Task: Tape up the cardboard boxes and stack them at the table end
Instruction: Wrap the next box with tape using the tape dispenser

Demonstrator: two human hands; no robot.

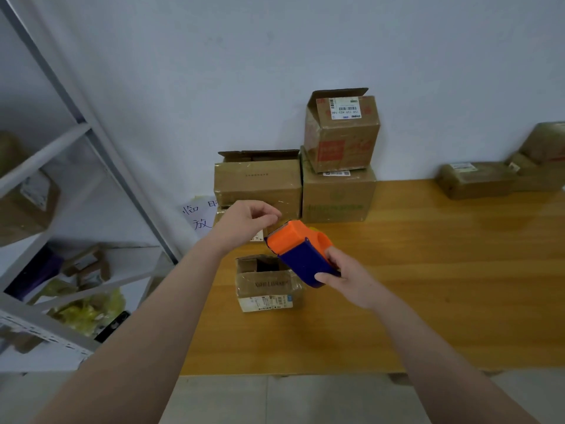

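My right hand [348, 280] grips an orange and blue tape dispenser [301, 252] held in the air above the table. My left hand [247, 221] hovers just left of the dispenser's orange front, thumb and fingers pinched together at its edge; whether tape is between them cannot be told. Below the dispenser, a small cardboard box [266, 283] sits on the wooden table [428, 286] with its top flaps open. At the table's left end by the wall stand stacked boxes: a wide box [256, 182], a square box [337, 194] and a box with an open flap [341, 133] on top.
A grey metal shelf rack [76, 166] with boxes and yellow bags stands at the left. A paper sign [200, 215] hangs behind the stack. Flat taped parcels [477, 180] lie at the table's far right by the wall. The table's front edge borders a tiled floor.
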